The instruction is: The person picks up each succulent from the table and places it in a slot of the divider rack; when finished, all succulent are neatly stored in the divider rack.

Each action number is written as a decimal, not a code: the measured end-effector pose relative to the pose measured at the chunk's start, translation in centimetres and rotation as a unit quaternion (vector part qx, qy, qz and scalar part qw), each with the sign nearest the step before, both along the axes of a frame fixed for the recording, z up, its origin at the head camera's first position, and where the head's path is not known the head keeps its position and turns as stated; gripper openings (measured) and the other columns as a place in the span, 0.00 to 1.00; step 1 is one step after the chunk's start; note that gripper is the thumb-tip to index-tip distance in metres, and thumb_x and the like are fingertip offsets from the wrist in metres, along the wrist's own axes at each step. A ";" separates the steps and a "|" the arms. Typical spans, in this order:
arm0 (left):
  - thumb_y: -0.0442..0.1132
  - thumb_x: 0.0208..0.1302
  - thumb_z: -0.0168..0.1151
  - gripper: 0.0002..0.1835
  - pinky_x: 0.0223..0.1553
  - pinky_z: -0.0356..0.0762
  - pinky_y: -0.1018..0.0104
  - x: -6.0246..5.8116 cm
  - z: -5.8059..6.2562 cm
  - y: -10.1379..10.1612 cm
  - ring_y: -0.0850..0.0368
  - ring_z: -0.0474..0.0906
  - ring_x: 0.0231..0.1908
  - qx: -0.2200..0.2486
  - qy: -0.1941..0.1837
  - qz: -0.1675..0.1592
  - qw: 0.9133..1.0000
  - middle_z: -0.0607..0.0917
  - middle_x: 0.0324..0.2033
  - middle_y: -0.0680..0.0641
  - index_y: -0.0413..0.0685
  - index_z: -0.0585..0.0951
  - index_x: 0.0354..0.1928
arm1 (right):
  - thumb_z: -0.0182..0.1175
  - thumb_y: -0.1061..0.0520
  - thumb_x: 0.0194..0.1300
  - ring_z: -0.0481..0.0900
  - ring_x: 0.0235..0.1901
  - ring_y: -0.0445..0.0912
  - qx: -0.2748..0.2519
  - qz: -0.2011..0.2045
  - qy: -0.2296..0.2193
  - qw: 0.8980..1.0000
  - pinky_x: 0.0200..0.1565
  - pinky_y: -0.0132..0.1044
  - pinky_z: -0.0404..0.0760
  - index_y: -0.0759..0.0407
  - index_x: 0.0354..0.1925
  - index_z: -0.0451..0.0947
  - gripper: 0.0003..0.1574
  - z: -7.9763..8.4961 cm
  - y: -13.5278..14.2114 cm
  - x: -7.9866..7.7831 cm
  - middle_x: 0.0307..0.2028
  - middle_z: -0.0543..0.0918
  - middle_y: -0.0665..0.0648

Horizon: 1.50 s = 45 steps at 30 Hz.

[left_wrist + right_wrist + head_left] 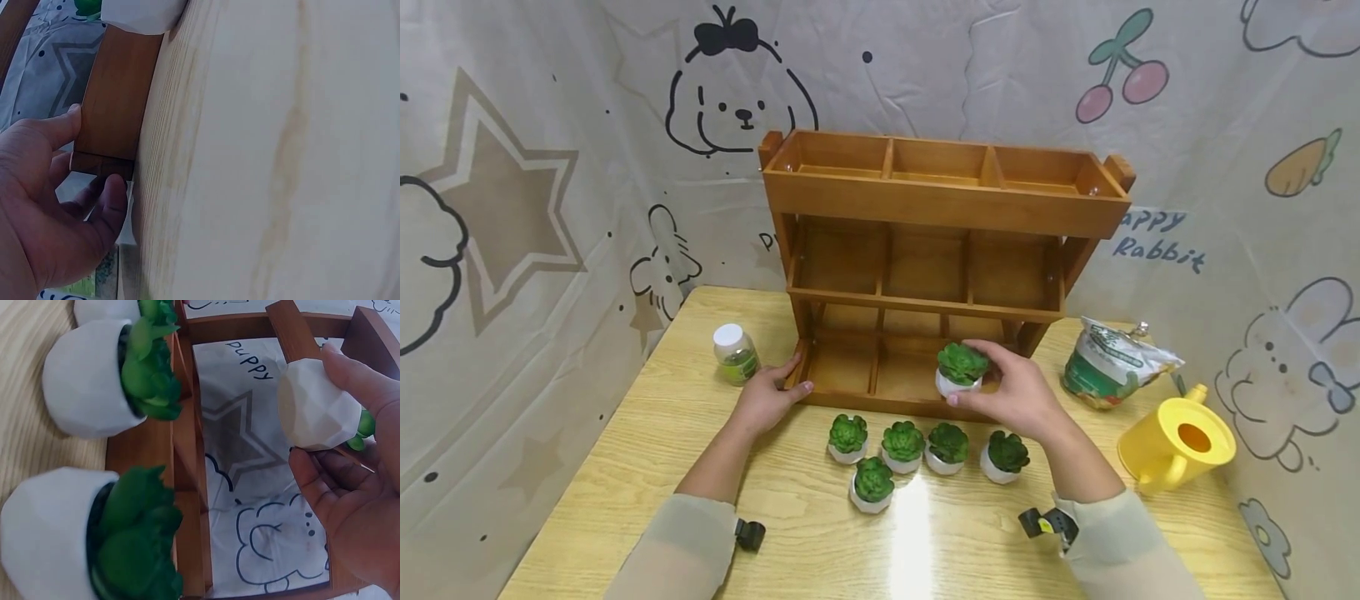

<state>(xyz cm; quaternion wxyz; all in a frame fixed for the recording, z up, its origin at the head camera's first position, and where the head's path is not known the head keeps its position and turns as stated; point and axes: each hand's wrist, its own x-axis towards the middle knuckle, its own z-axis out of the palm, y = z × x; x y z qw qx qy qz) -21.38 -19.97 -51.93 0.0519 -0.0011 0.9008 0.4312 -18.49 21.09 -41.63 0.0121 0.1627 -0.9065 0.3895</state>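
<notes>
My right hand (1015, 392) grips a small potted succulent (961, 368) over the right part of the bottom tier of a brown wooden plant stand (925, 208). In the right wrist view, thumb and fingers are round its faceted white pot (320, 405). My left hand (769, 398) holds the front left corner of the bottom tier; the left wrist view has its thumb and fingers about the wooden end (112, 112). Several more potted succulents, among them a front one (872, 485) and a right-hand one (1002, 457), stand on the table before the stand.
Left of the stand is a clear jar (736, 354) with a white lid. To the right stand a green and white bag (1112, 362) and a yellow watering can (1176, 442). A printed cloth (880, 83) hangs behind the wooden table (820, 550).
</notes>
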 end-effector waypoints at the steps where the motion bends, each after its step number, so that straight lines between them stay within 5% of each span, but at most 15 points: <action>1: 0.57 0.70 0.68 0.39 0.66 0.69 0.37 0.0 0.0 0.0 0.31 0.70 0.66 0.001 -0.001 0.000 1.000 0.72 0.68 0.30 0.57 0.66 0.79 | 0.81 0.34 0.50 0.83 0.42 0.49 -0.002 0.004 0.000 1.000 0.43 0.46 0.84 0.50 0.72 0.72 0.56 0.1 -0.2 -0.1 0.52 0.85 0.53; 14: 0.56 0.70 0.68 0.39 0.67 0.68 0.37 -0.1 0.0 0.1 0.32 0.69 0.67 0.011 -0.007 0.003 1.000 0.72 0.67 0.31 0.58 0.67 0.78 | 0.81 0.32 0.49 0.85 0.41 0.49 -0.016 0.027 -0.013 0.999 0.40 0.43 0.84 0.49 0.73 0.71 0.58 1.5 -2.6 -1.5 0.48 0.85 0.49; 26: 0.57 0.70 0.68 0.39 0.69 0.66 0.37 -0.1 0.0 0.1 0.33 0.67 0.69 0.013 -0.010 0.004 1.000 0.71 0.69 0.30 0.57 0.67 0.78 | 0.82 0.40 0.52 0.84 0.34 0.47 -0.041 0.059 -0.013 0.997 0.31 0.43 0.84 0.48 0.71 0.72 0.53 2.3 -4.6 -2.2 0.46 0.85 0.50; 36: 0.55 0.70 0.68 0.39 0.69 0.66 0.37 0.0 0.0 0.1 0.32 0.67 0.69 0.018 -0.012 0.006 1.000 0.71 0.69 0.30 0.57 0.67 0.78 | 0.83 0.42 0.52 0.84 0.34 0.45 -0.033 0.082 0.019 0.996 0.33 0.43 0.84 0.45 0.70 0.74 0.50 3.1 -6.4 -3.2 0.45 0.85 0.46; 45: 0.56 0.69 0.68 0.39 0.70 0.65 0.38 -0.1 0.1 0.0 0.32 0.66 0.70 0.017 -0.012 0.005 1.000 0.70 0.69 0.30 0.57 0.67 0.78 | 0.83 0.40 0.51 0.86 0.43 0.43 -0.045 0.102 0.026 0.993 0.46 0.45 0.86 0.46 0.69 0.74 0.50 4.5 -8.2 -4.0 0.50 0.85 0.46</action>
